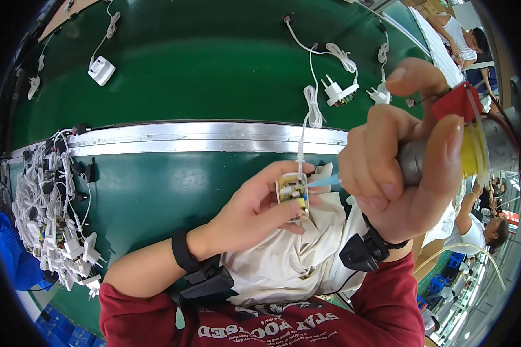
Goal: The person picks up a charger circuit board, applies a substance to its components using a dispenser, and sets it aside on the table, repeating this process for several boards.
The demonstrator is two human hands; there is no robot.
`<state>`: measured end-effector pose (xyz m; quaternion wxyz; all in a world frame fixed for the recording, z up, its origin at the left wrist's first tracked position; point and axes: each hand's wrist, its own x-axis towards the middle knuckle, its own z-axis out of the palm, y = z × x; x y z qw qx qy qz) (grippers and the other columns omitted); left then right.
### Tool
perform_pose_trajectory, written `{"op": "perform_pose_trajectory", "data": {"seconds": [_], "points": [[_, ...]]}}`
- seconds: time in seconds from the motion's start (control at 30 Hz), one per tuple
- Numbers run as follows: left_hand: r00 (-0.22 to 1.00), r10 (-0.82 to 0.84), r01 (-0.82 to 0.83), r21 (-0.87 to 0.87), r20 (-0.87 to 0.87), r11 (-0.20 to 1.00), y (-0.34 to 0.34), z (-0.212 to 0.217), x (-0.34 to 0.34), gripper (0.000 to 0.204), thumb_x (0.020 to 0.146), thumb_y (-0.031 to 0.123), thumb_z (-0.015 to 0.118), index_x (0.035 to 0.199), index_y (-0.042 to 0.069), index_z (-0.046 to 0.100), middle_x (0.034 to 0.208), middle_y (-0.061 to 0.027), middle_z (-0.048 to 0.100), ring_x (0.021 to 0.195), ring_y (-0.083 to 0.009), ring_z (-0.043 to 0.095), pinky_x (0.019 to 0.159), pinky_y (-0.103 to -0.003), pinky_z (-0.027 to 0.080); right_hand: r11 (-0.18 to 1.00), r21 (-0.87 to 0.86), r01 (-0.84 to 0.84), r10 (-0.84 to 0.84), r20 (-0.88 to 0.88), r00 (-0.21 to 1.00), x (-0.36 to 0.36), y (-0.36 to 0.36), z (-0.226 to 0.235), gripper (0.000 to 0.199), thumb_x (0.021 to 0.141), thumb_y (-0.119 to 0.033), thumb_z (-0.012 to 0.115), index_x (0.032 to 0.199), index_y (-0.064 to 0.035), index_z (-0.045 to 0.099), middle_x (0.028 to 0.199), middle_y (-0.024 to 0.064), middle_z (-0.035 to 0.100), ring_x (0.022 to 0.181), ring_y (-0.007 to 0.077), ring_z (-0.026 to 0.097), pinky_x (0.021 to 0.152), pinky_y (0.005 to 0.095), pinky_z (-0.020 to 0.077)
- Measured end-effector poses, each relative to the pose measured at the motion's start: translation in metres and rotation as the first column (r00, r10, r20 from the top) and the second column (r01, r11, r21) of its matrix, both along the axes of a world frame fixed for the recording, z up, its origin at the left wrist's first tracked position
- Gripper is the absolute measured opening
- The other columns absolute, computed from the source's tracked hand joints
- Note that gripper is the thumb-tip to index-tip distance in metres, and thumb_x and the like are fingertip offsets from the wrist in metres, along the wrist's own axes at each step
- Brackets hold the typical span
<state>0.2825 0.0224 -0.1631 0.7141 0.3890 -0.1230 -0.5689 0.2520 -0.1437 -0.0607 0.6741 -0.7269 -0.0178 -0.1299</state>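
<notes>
Now left fingers [283, 199] pinch a boxy charger [293, 194]; right fingers [388, 173] clamp a cylindrical dispenser [446, 150].

The left hand [255, 211] holds a small open charger [292, 194] over a white cloth [289, 254], and the right hand [399, 173] grips a grey glue tool [414, 162] whose blue tip [324, 181] touches the charger.

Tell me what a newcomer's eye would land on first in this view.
Centre frame, the left hand pinches a small open charger case with its white cable running up over the metal rail. At right, the right hand grips a dispensing tool with a red and yellow head, its pale blue nozzle touching the case. A heap of white chargers fills the left edge.
</notes>
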Motion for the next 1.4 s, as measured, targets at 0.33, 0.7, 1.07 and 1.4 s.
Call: {"op": "perform_pose_trajectory", "data": {"seconds": [0.33,0.7,1.07,1.4], "points": [[0.983,0.154,-0.157,-0.027,-0.101,0.987,0.004,-0.008,0.013,0.042,0.092,0.003,0.042,0.133,0.008,0.037,0.125,-0.0118,0.053,0.114,-0.0213,0.055,0.079,-0.034,0.056,0.953,0.226,-0.203,0.18,0.115,0.977,-0.002,0.002,-0.02,0.036,0.098,-0.045,0.035,0.097,-0.0088,0.032,0.049,-0.0022,0.036,0.035,0.0067,0.031,0.036,0.0223,0.0281],[0.978,0.12,-0.133,-0.068,-0.171,0.989,0.003,-0.008,0.011,0.041,0.094,0.008,0.042,0.134,0.008,0.035,0.128,-0.0123,0.05,0.117,-0.022,0.052,0.084,-0.037,0.055,0.947,0.29,-0.141,0.131,0.055,0.99,-0.008,0.008,-0.009,0.038,0.097,-0.046,0.035,0.101,-0.0078,0.032,0.05,-0.001,0.037,0.035,0.0073,0.03,0.036,0.0231,0.0293],[0.896,-0.003,-0.127,-0.264,-0.443,0.956,0.002,-0.008,0.008,0.044,0.098,0.019,0.039,0.138,0.007,0.027,0.136,-0.0147,0.041,0.125,-0.0248,0.044,0.101,-0.044,0.043,0.912,0.278,-0.301,0.258,0.181,0.949,-0.007,0.007,-0.017,0.04,0.096,-0.046,0.04,0.104,-0.0077,0.032,0.05,-0.0003,0.039,0.036,0.0078,0.034,0.037,0.0231,0.0304],[0.9,-0.017,-0.124,-0.292,-0.437,0.948,-0.002,-0.005,0.008,0.043,0.098,0.019,0.039,0.138,0.006,0.028,0.135,-0.0156,0.041,0.125,-0.0252,0.044,0.101,-0.045,0.043,0.913,0.319,-0.254,0.205,0.179,0.962,-0.009,0.009,-0.007,0.045,0.096,-0.047,0.038,0.112,-0.0053,0.032,0.051,-0.0004,0.039,0.037,0.0074,0.033,0.037,0.0228,0.0302]]}}
